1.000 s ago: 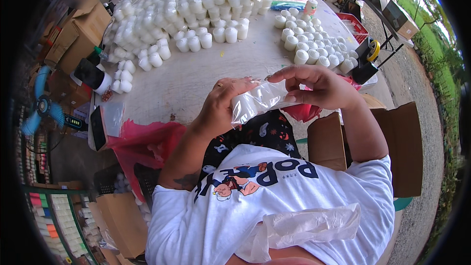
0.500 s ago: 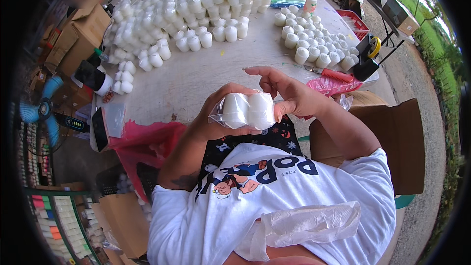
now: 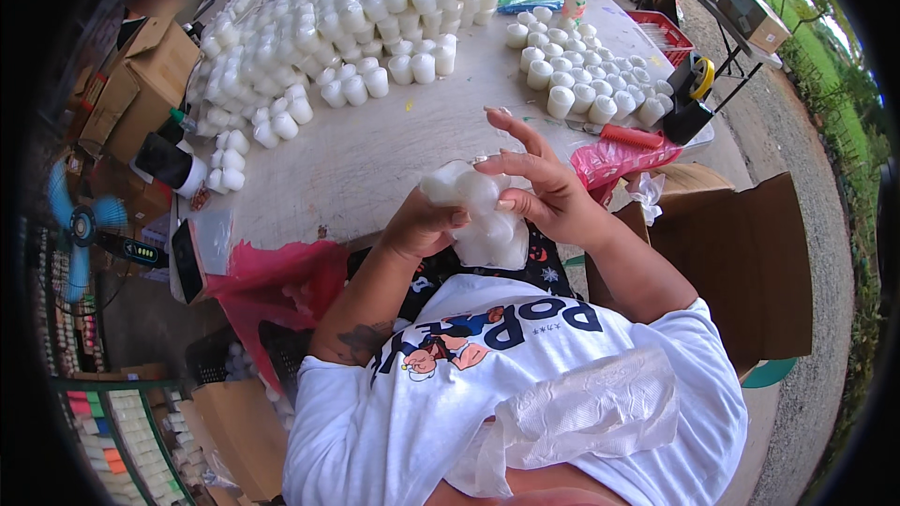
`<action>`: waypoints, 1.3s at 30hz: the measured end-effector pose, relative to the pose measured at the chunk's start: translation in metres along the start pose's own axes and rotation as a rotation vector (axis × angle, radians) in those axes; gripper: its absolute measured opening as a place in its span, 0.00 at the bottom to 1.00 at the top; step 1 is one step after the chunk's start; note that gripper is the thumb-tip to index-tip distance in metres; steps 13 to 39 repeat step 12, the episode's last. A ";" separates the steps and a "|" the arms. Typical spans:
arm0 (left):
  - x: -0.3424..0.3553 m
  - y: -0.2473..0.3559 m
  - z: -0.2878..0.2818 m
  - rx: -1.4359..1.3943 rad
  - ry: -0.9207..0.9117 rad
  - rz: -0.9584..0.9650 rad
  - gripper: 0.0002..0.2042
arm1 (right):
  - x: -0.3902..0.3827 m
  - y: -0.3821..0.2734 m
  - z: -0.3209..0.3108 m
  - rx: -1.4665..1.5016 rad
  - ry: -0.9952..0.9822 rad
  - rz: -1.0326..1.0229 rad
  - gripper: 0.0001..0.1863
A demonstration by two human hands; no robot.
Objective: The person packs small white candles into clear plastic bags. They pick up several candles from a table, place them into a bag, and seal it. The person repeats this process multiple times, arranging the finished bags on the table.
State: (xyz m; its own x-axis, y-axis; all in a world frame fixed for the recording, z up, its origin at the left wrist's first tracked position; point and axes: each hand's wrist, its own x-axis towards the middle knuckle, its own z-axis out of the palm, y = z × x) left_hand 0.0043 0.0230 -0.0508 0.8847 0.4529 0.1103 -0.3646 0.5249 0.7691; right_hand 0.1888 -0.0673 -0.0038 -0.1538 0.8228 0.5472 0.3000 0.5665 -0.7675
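Note:
A clear-wrapped pack of white votive candles (image 3: 490,236) is held up in front of my chest, tilted so that several rounded ends show. My left hand (image 3: 419,223) grips it from the left side, thumb near its middle. From the right, my right hand (image 3: 551,189) pinches the upper part of the wrap between thumb and index finger, its other fingers raised. On the table beyond, many similar wrapped packs (image 3: 352,19) are piled at the far left. Loose white candles (image 3: 583,89) stand upright in rows at the right.
A red-handled tool (image 3: 631,137) lies on pink plastic (image 3: 609,164) at the table's right edge, near a tape dispenser (image 3: 695,103). An open cardboard box (image 3: 741,262) is by my right arm. A phone (image 3: 187,258) and blue fan (image 3: 82,222) are at left.
The pack has turned in my hands from lying sideways to tilted, with its lower part hanging down. My right hand has come in onto the wrap, and my left hand's grip has shifted.

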 end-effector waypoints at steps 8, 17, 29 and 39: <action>0.013 0.001 0.013 0.316 0.138 0.221 0.38 | -0.014 -0.006 -0.013 0.383 -0.162 0.261 0.34; 0.025 0.002 -0.006 1.066 0.326 0.138 0.36 | -0.017 0.000 0.002 0.479 0.195 0.355 0.28; 0.025 0.002 -0.006 1.066 0.326 0.138 0.36 | -0.017 0.000 0.002 0.479 0.195 0.355 0.28; 0.025 0.002 -0.006 1.066 0.326 0.138 0.36 | -0.017 0.000 0.002 0.479 0.195 0.355 0.28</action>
